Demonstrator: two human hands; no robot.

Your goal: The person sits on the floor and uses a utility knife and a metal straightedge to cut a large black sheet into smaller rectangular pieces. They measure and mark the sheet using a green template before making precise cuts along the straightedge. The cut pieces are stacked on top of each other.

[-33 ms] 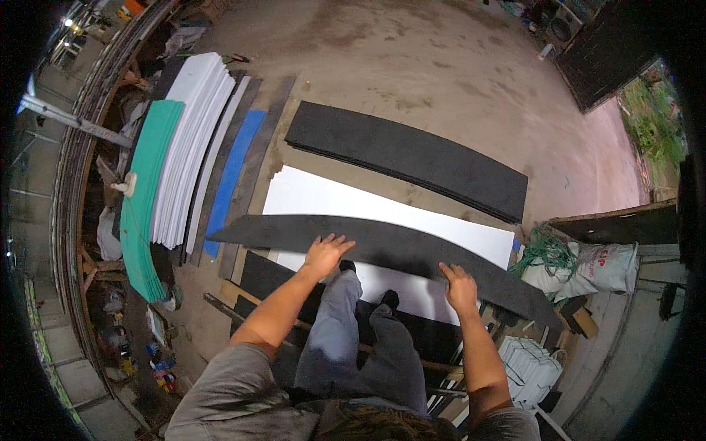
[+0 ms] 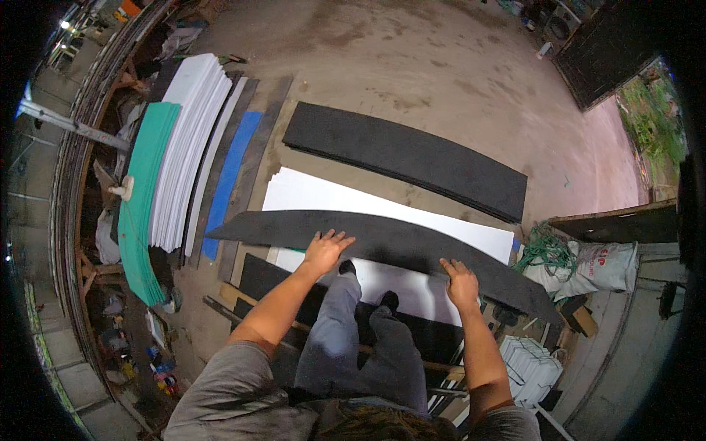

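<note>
A long, thin black sheet [image 2: 397,239] with a curved far edge stretches across in front of me, above white sheets. My left hand [image 2: 327,251] holds its near edge left of the middle, fingers spread over the top. Further right along the same edge, my right hand [image 2: 460,281] grips it with fingers over the top. Both thumbs are mostly hidden. Beyond it lies a stack of white sheets [image 2: 323,189], partly covered. Another stack, of black sheets [image 2: 404,158], rests on the floor farther off.
To the left are green sheets [image 2: 151,198], a tall white stack [image 2: 191,147] and a blue strip [image 2: 234,184]. At right, green cord [image 2: 546,250] lies by a white sack [image 2: 603,268]. My feet [image 2: 390,299] stand close to the near edge of the black sheet.
The far edge of the black sheet is slightly higher in the picture, and a sliver of green shows beneath its left part. Both hands keep their hold.
</note>
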